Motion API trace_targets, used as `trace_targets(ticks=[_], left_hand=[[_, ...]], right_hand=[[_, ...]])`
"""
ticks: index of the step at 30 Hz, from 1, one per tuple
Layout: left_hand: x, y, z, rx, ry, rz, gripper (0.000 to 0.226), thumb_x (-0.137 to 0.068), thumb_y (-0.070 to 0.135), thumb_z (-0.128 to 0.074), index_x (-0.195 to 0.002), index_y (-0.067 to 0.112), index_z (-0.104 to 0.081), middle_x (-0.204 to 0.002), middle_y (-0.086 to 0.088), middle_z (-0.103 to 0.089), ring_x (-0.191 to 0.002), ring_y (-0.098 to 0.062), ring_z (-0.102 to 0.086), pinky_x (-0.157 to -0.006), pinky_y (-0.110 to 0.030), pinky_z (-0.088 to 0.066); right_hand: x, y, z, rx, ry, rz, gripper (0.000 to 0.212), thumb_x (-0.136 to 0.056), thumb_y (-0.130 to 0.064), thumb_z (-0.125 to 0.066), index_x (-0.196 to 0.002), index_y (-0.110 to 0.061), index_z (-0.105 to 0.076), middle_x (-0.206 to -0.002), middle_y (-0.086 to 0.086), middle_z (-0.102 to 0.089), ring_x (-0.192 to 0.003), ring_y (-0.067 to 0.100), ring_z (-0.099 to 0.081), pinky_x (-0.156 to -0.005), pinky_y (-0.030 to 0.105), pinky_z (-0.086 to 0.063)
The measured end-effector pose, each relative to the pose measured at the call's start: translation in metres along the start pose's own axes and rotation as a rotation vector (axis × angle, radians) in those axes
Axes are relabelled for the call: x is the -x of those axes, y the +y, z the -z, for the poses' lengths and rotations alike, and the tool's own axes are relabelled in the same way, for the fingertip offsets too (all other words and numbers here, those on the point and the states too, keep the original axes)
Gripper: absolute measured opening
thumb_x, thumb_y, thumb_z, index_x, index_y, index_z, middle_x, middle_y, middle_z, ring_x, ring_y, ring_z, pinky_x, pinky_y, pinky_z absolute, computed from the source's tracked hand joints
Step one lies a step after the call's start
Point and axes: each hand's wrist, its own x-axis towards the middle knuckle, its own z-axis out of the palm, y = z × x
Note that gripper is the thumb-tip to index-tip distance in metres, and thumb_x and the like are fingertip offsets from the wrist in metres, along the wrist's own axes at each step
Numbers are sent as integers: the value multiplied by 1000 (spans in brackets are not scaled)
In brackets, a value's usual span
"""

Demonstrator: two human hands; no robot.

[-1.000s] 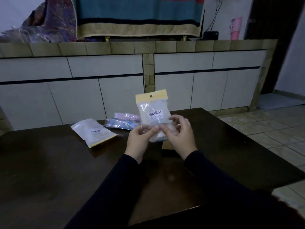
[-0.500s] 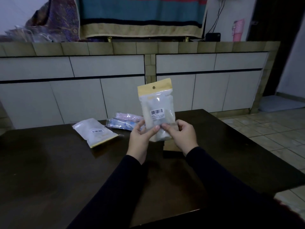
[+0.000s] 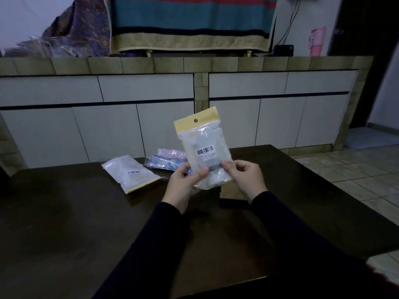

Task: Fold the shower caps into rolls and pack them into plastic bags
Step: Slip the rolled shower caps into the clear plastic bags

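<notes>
I hold a clear plastic bag (image 3: pixel 203 143) with a yellow header strip and a barcode label upright above the dark table (image 3: pixel 64 223); a whitish shower cap shows inside it. My left hand (image 3: pixel 183 184) pinches the bag's lower left part between thumb and fingers. My right hand (image 3: pixel 246 180) pinches its lower right edge. A second bag with a yellow strip (image 3: pixel 131 172) lies flat on the table to the left. Behind my left hand lie blue and pink patterned shower caps (image 3: pixel 166 160).
A small tan and dark object (image 3: pixel 232 193) sits on the table under my right hand. White cabinets with a tiled counter (image 3: pixel 194 65) stand behind the table. Tiled floor (image 3: pixel 356 173) lies to the right of the table edge.
The bag has risen a little and tilted, its top now leaning left. Both hands shifted their pinch along its lower end.
</notes>
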Motion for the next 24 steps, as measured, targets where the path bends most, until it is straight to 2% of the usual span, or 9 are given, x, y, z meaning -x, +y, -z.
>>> trace_targets(ticks=[3,7,10,13,15,17,19,21,24], left_hand=[[2,4,2,-22,0,-30,36,-82,7,-69,-116,10,-58,-101,-7,-74,-93,-23,-71,-77,-32,-59],[3,3,-1,-72,78,-85,26,-83,9,-70,-107,15,-62,-97,-5,-74,-92,-20,-71,-82,-36,-58],[0,-6,-3,-183,244,-225,18,-83,13,-71,-96,22,-63,-96,1,-71,-91,-14,-69,-82,-35,-57],[-2,-11,-5,-304,324,-332,14,-82,22,-74,-91,18,-64,-90,-5,-70,-87,-23,-68,-75,-41,-58],[-1,-10,-8,-322,214,-352,5,-87,23,-67,-91,21,-67,-97,-9,-70,-85,-25,-66,-70,-39,-56],[0,-10,-10,-306,59,-325,19,-95,16,-54,-100,25,-70,-118,-3,-65,-95,-19,-64,-71,-29,-52],[2,-4,-10,-255,19,-279,29,-97,9,-46,-105,20,-71,-125,5,-62,-99,-15,-63,-71,-26,-49],[4,1,-7,-227,92,-269,30,-97,6,-44,-102,16,-71,-116,6,-65,-92,-6,-64,-68,-20,-50],[-1,2,2,-230,174,-214,20,-95,17,-55,-113,24,-60,-112,4,-63,-98,-11,-63,-82,-30,-55]], right_hand=[[0,0,-2,2,40,-21,20,-87,-29,-67,-98,-13,-71,-85,-6,-70,-80,3,-64,-54,5,-43],[5,5,-10,65,111,-13,25,-88,-31,-65,-109,-17,-67,-93,-8,-65,-86,2,-60,-56,4,-43],[7,9,-15,290,264,210,38,-88,-23,-66,-124,-22,-54,-114,-9,-49,-98,2,-50,-78,12,-44],[10,4,-27,337,131,378,26,-91,-30,-62,-113,-17,-64,-111,-6,-56,-99,1,-53,-85,17,-48],[13,-1,-37,250,21,329,45,-83,-50,-61,-111,-17,-67,-108,-6,-61,-98,2,-57,-80,15,-48],[12,-5,-39,176,5,223,66,-70,-65,-60,-117,-19,-65,-110,-9,-62,-100,3,-58,-79,16,-49],[8,-4,-33,163,33,184,49,-79,-51,-66,-116,-20,-66,-106,-9,-65,-98,3,-60,-77,18,-51],[3,-4,-22,173,44,184,24,-92,-28,-62,-111,-17,-69,-97,-7,-70,-93,7,-64,-73,16,-51],[4,-4,-11,178,-75,123,19,-95,-19,-56,-109,-17,-69,-95,-6,-70,-91,5,-64,-71,16,-49]])
